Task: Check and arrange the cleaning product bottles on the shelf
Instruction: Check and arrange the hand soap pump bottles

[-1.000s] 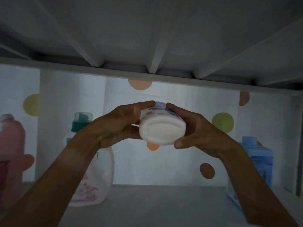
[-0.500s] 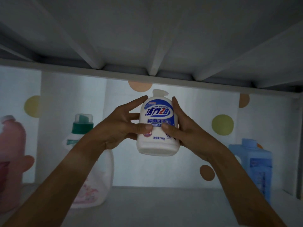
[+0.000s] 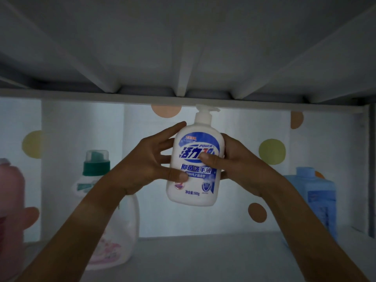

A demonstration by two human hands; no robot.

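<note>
The soap bottle (image 3: pixel 194 167) is up in the air in front of you, upright with its label facing you, held between both your hands above the middle of the shelf (image 3: pixel 203 259). Your left hand (image 3: pixel 150 159) grips its left side, thumb pressed across the lower label and fingers spread around the back. Your right hand (image 3: pixel 236 161) grips the right side, thumb laid over the blue logo. The pump top sits just under the front edge of the upper shelf (image 3: pixel 183 96), with little room above it. Below the bottle the shelf board lies open between your forearms. Standing to the left, behind your left forearm, is a white jug (image 3: pixel 120 231) with a green cap; a pink bottle (image 3: pixel 10 210) stands at the far left edge. A blue bottle (image 3: pixel 317 202) stands to the right, near the side wall (image 3: pixel 370 171). Behind them all runs a dotted backing (image 3: pixel 254 159).
</note>
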